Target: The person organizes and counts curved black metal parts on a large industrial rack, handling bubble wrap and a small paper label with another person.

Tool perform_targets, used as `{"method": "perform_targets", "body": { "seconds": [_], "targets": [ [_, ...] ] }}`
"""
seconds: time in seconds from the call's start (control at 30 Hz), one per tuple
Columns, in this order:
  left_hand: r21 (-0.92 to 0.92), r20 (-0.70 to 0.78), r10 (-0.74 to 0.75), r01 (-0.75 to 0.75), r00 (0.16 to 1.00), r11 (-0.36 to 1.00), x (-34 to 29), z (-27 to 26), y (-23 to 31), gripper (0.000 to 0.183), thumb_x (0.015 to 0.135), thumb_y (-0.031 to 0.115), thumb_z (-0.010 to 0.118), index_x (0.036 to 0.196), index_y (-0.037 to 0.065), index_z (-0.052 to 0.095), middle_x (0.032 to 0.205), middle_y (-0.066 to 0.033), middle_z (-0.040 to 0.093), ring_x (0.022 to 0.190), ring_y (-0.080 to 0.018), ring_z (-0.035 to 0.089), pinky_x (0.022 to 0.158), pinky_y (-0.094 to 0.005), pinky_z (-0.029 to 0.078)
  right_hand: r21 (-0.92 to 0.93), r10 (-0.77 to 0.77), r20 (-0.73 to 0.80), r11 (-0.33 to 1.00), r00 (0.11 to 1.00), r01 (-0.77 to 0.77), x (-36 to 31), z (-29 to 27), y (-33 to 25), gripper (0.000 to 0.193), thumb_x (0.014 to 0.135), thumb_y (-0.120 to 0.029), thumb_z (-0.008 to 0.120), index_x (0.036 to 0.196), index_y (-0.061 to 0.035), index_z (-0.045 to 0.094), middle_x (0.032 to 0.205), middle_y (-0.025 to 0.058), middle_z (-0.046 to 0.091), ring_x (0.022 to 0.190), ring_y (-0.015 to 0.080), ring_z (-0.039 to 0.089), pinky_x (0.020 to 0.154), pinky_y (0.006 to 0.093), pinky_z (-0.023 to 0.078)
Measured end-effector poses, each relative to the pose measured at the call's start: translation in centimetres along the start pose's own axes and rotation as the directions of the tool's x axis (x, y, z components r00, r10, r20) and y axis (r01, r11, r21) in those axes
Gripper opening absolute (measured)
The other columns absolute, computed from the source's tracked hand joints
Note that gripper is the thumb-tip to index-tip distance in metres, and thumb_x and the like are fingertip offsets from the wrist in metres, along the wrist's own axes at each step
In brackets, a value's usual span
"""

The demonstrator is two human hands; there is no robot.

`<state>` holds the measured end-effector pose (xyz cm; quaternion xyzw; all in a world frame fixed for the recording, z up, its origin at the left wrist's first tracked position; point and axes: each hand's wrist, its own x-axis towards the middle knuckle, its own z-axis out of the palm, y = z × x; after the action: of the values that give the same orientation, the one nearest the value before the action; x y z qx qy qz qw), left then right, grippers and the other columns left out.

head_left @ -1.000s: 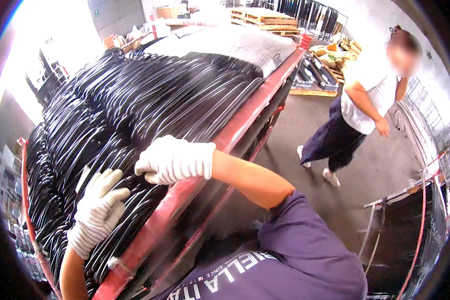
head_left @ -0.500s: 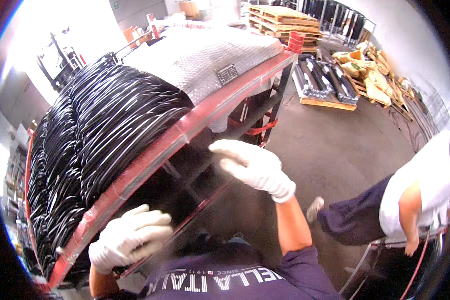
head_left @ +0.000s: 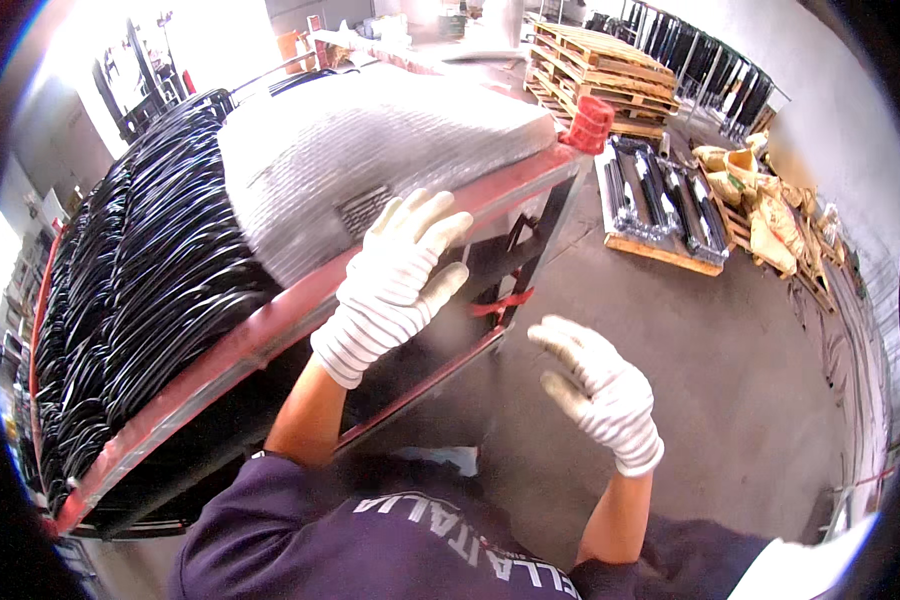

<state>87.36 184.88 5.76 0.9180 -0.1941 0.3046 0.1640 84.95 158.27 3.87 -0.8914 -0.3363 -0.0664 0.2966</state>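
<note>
Both my hands wear white knitted gloves. My left hand (head_left: 395, 280) is raised over the red-wrapped rail (head_left: 220, 350) of a metal rack, fingers spread, with nothing in it. Behind its fingertips lies a sheet of bubble wrap (head_left: 370, 130) with a dark printed label; whether the fingers touch it I cannot tell. Long black tubes or cables (head_left: 120, 290), heaped in a thick bundle, fill the rack to the left and run under the wrap. My right hand (head_left: 602, 390) hovers in the air right of the rack, palm inward, fingers apart and holding nothing.
A red-wrapped post (head_left: 588, 125) caps the rack's corner. Beyond stand stacked wooden pallets (head_left: 600, 75), a pallet with black wrapped parts (head_left: 665, 200) and a pile of brown paper (head_left: 770, 220). A co-worker's white clothing (head_left: 810, 560) shows at lower right.
My left hand has risen from the near rail toward the bubble wrap, and my right hand has moved right and down, away from the rack. The view has shifted; the co-worker sits lower in it.
</note>
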Motion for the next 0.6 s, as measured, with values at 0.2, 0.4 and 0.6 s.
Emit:
{"method": "perform_targets", "body": {
  "seconds": [0.2,0.4,0.6],
  "targets": [
    [0.129,-0.191,-0.134,0.160,0.972,0.979,8.2,7.5,-0.9,0.043,0.084,0.019,0.067,0.126,0.010,0.058,0.134,-0.0156,0.053,0.128,-0.0364,0.046,0.110,-0.0469,0.032,-0.110,0.036,0.080,0.994,0.996,-0.027,2.8,-3.8,9.7,0.040,0.082,-0.017,0.067,0.121,-0.0131,0.060,0.120,0.0111,0.061,0.113,0.0298,0.057,0.098,0.0376,0.045],
    [-0.041,-0.117,-0.034,0.029,0.993,0.999,17.5,14.1,3.3,0.048,0.086,0.023,0.064,0.130,0.006,0.053,0.136,-0.0199,0.049,0.129,-0.0400,0.043,0.110,-0.0470,0.031,-0.043,-0.062,-0.073,0.997,0.995,0.059,9.3,-6.9,18.1,0.043,0.080,-0.012,0.066,0.123,-0.0113,0.059,0.125,0.0133,0.059,0.118,0.0329,0.054,0.102,0.0410,0.041],
    [0.076,-0.253,-0.163,0.187,0.954,0.979,24.0,22.5,6.9,0.052,0.084,0.016,0.063,0.133,0.005,0.050,0.143,-0.0255,0.040,0.133,-0.0472,0.035,0.111,-0.0511,0.028,0.024,-0.254,-0.069,0.966,0.965,0.257,16.6,-10.0,29.2,0.044,0.080,-0.012,0.064,0.124,-0.0101,0.059,0.129,0.0153,0.056,0.122,0.0345,0.052,0.107,0.0442,0.037]
  ]
}}
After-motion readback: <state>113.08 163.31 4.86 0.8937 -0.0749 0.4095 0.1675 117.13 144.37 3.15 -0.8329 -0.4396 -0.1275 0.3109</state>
